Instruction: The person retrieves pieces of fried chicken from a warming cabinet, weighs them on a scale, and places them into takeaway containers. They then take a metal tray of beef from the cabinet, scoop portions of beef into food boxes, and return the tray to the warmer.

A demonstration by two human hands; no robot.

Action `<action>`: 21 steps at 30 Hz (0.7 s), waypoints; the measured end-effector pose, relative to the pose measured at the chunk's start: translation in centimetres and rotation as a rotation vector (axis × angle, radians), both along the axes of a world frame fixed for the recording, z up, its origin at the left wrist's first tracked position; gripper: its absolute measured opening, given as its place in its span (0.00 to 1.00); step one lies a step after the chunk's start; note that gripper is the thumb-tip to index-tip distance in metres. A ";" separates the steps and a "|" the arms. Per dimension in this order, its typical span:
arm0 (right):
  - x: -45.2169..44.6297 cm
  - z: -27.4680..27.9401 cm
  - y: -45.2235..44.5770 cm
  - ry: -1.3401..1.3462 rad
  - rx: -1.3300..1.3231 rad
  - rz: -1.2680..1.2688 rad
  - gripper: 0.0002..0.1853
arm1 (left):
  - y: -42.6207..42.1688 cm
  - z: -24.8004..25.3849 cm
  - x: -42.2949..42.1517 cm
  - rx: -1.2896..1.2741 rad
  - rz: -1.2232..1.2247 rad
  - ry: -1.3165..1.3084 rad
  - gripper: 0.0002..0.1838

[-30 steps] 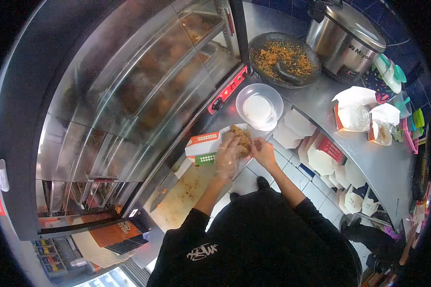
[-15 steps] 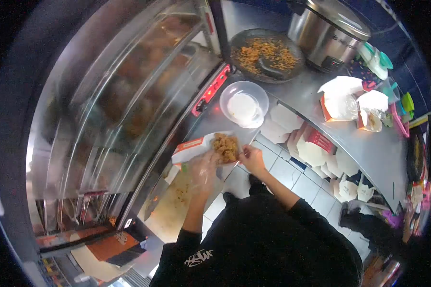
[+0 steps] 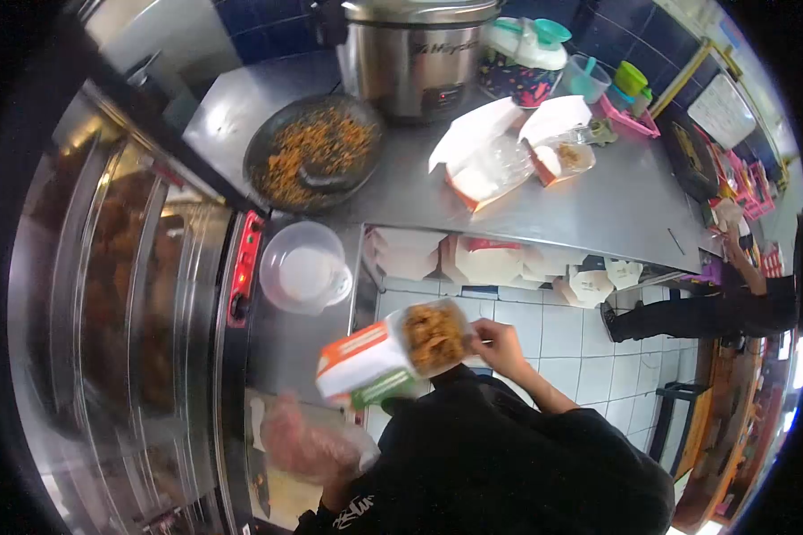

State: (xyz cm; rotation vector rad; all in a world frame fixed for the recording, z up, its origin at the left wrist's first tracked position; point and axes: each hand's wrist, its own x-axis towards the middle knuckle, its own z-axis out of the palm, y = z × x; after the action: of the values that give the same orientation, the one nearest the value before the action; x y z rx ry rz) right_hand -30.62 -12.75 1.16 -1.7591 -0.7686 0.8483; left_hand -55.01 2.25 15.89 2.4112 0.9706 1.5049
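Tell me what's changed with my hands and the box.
The gloved left hand has come off the food box, toward the cutting board; the right hand still grips it and has moved it away from the bowl. The bowl and pan stayed put.

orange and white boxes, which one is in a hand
The box piled with brown food, its end in the right hand; the larger box and smaller box both rest on the counter.
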 end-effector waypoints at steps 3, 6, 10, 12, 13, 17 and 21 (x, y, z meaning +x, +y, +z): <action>6.4 0.7 -4.4 -0.088 0.002 -0.235 0.08 | 0.6 -1.7 7.6 -0.155 -0.010 -0.227 0.17; 13.0 1.0 -8.6 -0.066 0.051 -0.491 0.07 | 1.9 -7.0 14.2 -0.593 -0.191 -0.462 0.24; 21.3 -0.3 -14.0 -0.093 0.221 -0.776 0.06 | 3.4 -10.8 23.9 -0.791 -0.260 -0.302 0.24; 25.1 -1.2 -16.3 -0.129 0.214 -0.924 0.10 | 4.3 -14.3 28.5 -0.893 -0.241 -0.336 0.23; 27.0 -2.1 -17.4 -0.139 0.217 -0.991 0.11 | 4.6 -15.4 30.4 -0.989 -0.210 -0.380 0.23; 33.9 -5.1 -19.1 -0.143 0.176 -1.221 0.13 | 4.7 -13.3 35.4 -0.831 -0.431 -0.291 0.23; 41.2 -10.3 -19.5 -0.472 -0.247 -1.318 0.18 | 4.1 -12.2 39.8 -1.091 -0.721 -0.584 0.30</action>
State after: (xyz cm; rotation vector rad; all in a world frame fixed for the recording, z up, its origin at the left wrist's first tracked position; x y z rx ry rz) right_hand 10.55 -32.24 -9.14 -2.1755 0.3244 -0.3906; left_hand -15.20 6.40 3.66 1.2059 0.4667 0.9061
